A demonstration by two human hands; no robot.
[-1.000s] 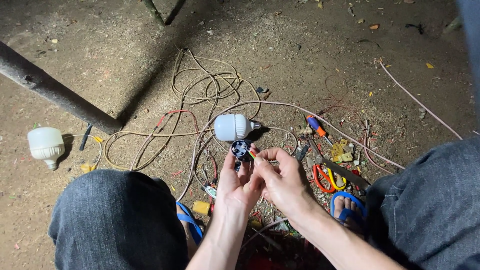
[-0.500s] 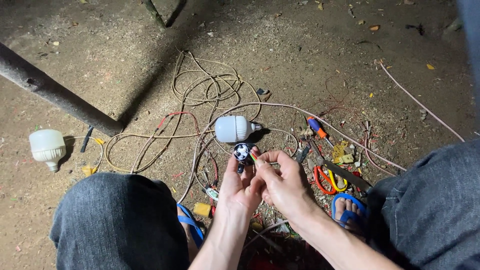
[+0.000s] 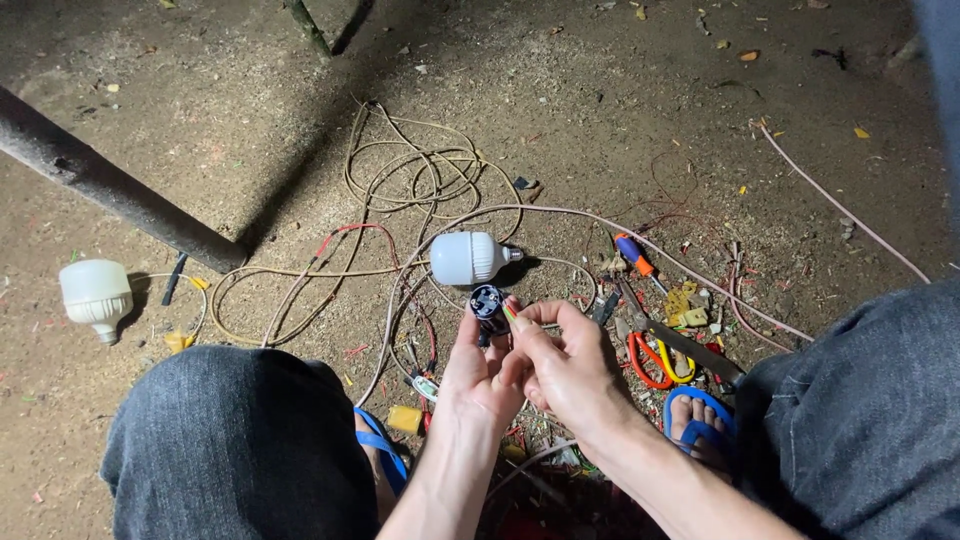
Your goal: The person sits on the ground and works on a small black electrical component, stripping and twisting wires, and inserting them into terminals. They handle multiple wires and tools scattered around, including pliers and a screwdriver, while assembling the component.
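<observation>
A small black round lamp socket [image 3: 488,302] is gripped upright between the fingers of the left hand [image 3: 478,368], held just above the dirt floor [image 3: 600,90] between the knees. The right hand [image 3: 565,362] is pinched on thin coloured wire ends [image 3: 509,311] at the socket's side; red and green strands are seen touching the socket rim, so both hands are closed on something, none is released. Whether the strands are already seated in the terminals cannot be told, the contact point is too small. Judged from this, the wiring of the socket is under way and not finished: the wires are held at the socket, no cover or bulb is fitted to it. A white bulb [image 3: 468,258] is lying on its side just beyond the socket, not screwed in. A second white bulb [image 3: 96,296] is lying well apart at the far left. Loops of pale cable [image 3: 420,175] are left spread on the floor beyond the hands. An orange-and-blue screwdriver [image 3: 634,253] and red-handled pliers [image 3: 648,357] are lying untouched near the right hand. A dark pole [image 3: 110,185] is lying across the upper left. Blue sandals [image 3: 700,412] are worn on the feet.
</observation>
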